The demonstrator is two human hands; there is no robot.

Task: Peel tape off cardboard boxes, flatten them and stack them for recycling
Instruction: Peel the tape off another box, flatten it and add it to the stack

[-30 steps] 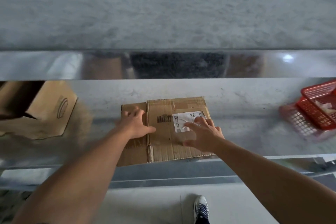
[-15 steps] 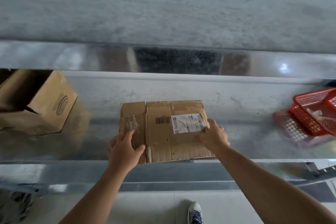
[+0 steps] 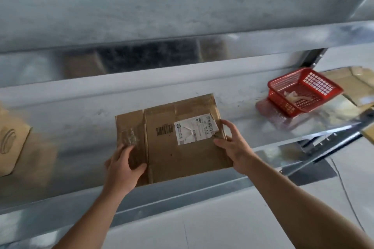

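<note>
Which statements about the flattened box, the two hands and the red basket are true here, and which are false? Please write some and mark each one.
1. The flattened cardboard box lies on the metal shelf. True.
2. The left hand grips the box at its near left corner. True.
3. The right hand is lifted clear of the box. False: it holds the box's right edge, beside the white label.
4. The red basket stands to the left of the box. False: it stands to the right.
5. The white label is stuck on the box's upper face. True.
</note>
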